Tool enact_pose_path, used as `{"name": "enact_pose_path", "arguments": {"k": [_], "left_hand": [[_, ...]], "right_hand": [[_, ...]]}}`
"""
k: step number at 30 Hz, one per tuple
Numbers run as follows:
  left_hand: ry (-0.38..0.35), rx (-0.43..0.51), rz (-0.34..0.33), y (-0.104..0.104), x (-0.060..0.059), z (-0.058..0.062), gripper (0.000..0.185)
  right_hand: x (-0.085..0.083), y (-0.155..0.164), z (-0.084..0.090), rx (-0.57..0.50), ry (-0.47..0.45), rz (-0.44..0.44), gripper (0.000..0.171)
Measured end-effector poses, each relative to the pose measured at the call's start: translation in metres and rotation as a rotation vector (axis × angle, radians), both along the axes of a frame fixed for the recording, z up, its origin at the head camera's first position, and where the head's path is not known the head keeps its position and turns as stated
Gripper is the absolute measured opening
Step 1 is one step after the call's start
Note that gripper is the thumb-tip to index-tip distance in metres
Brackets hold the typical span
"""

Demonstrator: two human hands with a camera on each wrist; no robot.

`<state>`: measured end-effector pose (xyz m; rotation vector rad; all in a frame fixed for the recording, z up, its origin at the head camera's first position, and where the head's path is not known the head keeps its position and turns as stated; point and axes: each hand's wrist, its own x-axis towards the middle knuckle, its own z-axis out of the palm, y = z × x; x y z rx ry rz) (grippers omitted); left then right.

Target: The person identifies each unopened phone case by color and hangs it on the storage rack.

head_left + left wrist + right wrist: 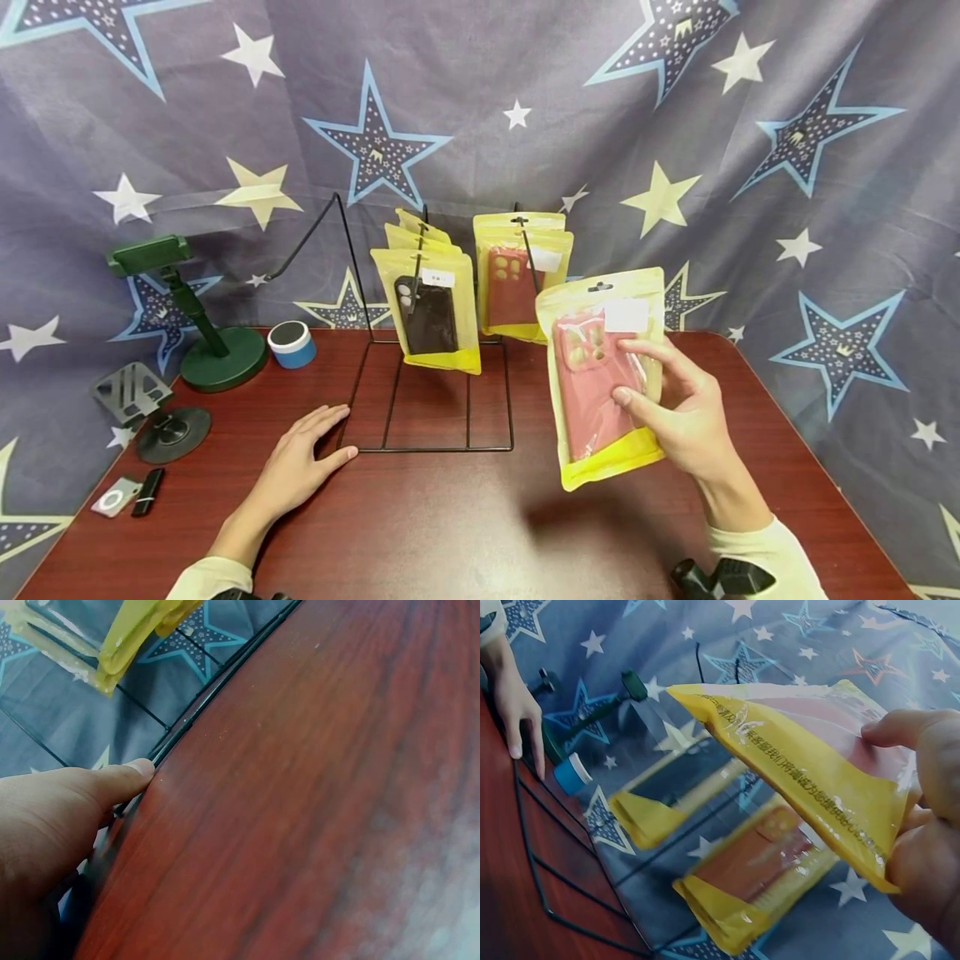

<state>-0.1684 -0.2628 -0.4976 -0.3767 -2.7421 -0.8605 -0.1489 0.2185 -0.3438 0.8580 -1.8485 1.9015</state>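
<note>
Our right hand (686,408) pinches the pink case packet (600,375) between thumb and fingers, off the rack (435,400). Our left hand (300,458) lies flat, fingertips against the rack's base wire. Judged step: hanging; next, we align the packet's hole with a hook.

Bare table (450,533) lies open in front; the wire rack (435,400) blocks behind.
</note>
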Motion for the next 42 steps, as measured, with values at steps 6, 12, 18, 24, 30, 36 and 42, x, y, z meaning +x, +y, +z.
{"name": "enact_pose_path", "arguments": {"k": [6, 12, 18, 24, 30, 36, 42], "left_hand": [[0.019, 0.002, 0.002, 0.000, 0.001, -0.001, 0.064], [0.025, 0.001, 0.001, 0.000, 0.001, -0.001, 0.063], [0.014, 0.002, -0.002, 0.000, 0.000, 0.000, 0.063], [0.022, 0.001, -0.004, -0.001, 0.001, 0.000, 0.064], [0.034, 0.003, -0.002, -0.001, 0.000, 0.001, 0.063], [0.034, 0.003, -0.003, 0.000, 0.000, 0.002, 0.062], [0.019, 0.003, -0.002, 0.000, 0.000, 0.000, 0.063]], "right_hand": [[0.004, -0.017, -0.004, 0.037, 0.039, 0.010, 0.057], [0.004, -0.031, -0.007, 0.073, -0.005, -0.008, 0.056], [0.000, -0.040, -0.012, 0.068, -0.012, 0.007, 0.048], [-0.005, -0.045, -0.017, 0.072, -0.016, -0.007, 0.046], [-0.014, -0.049, -0.019, 0.075, -0.032, -0.027, 0.045], [-0.027, -0.053, -0.024, 0.075, 0.017, -0.039, 0.046], [-0.043, -0.059, -0.030, 0.086, 0.020, -0.085, 0.048]]}}
